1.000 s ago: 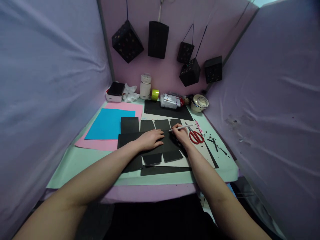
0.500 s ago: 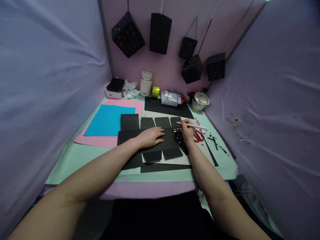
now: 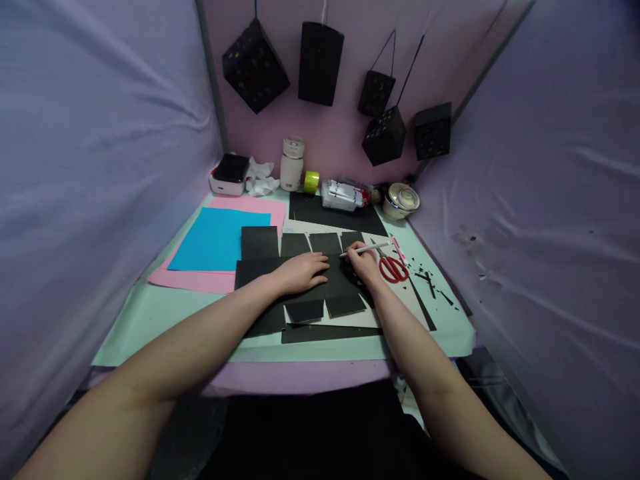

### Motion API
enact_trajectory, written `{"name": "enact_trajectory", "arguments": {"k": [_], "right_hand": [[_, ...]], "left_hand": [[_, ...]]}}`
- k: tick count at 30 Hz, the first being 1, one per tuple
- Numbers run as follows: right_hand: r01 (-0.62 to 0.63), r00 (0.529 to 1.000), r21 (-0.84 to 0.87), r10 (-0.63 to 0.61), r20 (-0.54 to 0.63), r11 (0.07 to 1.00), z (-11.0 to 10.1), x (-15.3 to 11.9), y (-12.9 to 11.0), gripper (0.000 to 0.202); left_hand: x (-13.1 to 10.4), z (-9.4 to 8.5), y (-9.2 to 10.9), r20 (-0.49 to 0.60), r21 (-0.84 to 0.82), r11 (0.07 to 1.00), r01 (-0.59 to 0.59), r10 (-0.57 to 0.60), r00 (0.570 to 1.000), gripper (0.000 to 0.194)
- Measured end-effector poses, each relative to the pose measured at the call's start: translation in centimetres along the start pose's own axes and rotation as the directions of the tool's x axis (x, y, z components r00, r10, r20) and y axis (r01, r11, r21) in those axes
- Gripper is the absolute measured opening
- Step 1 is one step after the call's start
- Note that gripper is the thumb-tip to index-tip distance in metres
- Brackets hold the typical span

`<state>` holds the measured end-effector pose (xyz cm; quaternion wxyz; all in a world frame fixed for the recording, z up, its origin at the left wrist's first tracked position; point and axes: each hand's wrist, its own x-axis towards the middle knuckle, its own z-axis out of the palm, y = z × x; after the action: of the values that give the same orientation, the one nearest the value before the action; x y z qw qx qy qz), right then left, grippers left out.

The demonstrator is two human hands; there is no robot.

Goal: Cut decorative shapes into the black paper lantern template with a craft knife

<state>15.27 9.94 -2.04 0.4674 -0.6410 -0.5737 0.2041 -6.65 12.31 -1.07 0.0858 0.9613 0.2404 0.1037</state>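
A black paper sheet (image 3: 260, 270) with cut flaps along its front and back edges lies on the table. My left hand (image 3: 303, 273) rests flat on it, fingers spread. Toward the sheet's right part, my right hand (image 3: 364, 265) is closed around a white pen (image 3: 373, 247), whose tip points left, at or just over the black paper. Cut-outs at the sheet's right end are mostly hidden under my right hand. Red-handled scissors (image 3: 393, 269) lie just right of that hand, beside a pink cutter (image 3: 399, 250).
Blue paper (image 3: 215, 240) and pink paper (image 3: 190, 281) lie at left. Black scraps (image 3: 427, 283) are scattered at right. Along the back stand a white bottle (image 3: 292, 165), yellow tape (image 3: 311, 182), a clear case (image 3: 343, 196) and a lidded bowl (image 3: 401, 201). Black boxes (image 3: 321, 63) hang above.
My right hand has moved left over the black sheet with the pen, uncovering more of the scissors. My left hand stays in place.
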Motion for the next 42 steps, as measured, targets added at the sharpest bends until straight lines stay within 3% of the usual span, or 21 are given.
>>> {"name": "enact_trajectory", "arguments": {"k": [42], "right_hand": [[-0.013, 0.999, -0.056, 0.015, 0.031, 0.998, -0.04, -0.14, -0.49, 0.018]], "left_hand": [[0.16, 0.21, -0.16, -0.007, 0.034, 0.999, -0.007, 0.008, 1.0, 0.041]]}}
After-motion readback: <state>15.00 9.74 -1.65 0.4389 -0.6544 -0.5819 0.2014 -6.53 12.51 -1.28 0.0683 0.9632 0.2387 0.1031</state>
